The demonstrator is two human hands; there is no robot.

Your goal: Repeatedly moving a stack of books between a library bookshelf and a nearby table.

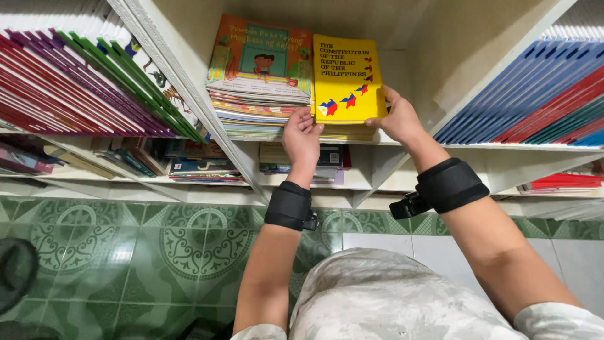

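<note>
Yellow booklet tops a short stack in the white shelf compartment, beside a taller pile of picture books. Left hand pinches its front-left edge with curled fingers; right hand clasps its right corner.

This looks like a small library or school reading room. White shelves fill the upper view, divided into compartments. At 12 o'clock lie flat stacks of picture books; at 10 and 2 o'clock stand rows of thin, matching booklets. More books sit on the lower shelf. At 7 o'clock is a green patterned tile floor.
</note>
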